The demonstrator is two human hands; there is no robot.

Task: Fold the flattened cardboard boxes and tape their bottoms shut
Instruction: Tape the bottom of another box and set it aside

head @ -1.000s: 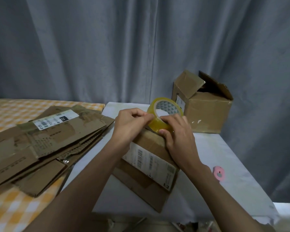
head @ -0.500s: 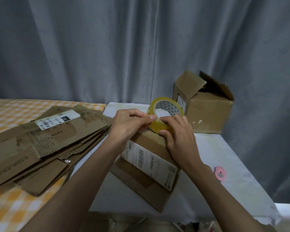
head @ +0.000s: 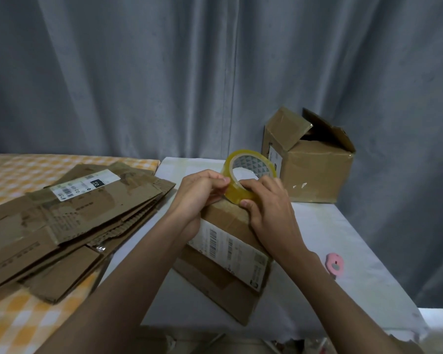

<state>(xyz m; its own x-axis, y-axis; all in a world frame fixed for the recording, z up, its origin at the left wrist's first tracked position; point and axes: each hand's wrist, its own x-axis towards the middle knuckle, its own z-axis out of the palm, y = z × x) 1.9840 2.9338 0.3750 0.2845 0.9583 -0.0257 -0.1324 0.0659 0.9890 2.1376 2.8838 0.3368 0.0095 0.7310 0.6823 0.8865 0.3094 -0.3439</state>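
Two hands: left hand (head: 200, 192), right hand (head: 269, 208), on one tape roll (head: 241, 194).

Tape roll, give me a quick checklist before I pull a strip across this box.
1. Tape roll held firmly in right hand: ok.
2. Left hand pinching at the roll's edge: ok.
3. Free tape end actually lifted: cannot tell, fingers hide it.
4. Box being taped sits on the white table, under both hands: ok.
5. Bottom flaps closed flat: cannot tell, hands cover them.
6. Pink cutter lies on the table to the right: ok.
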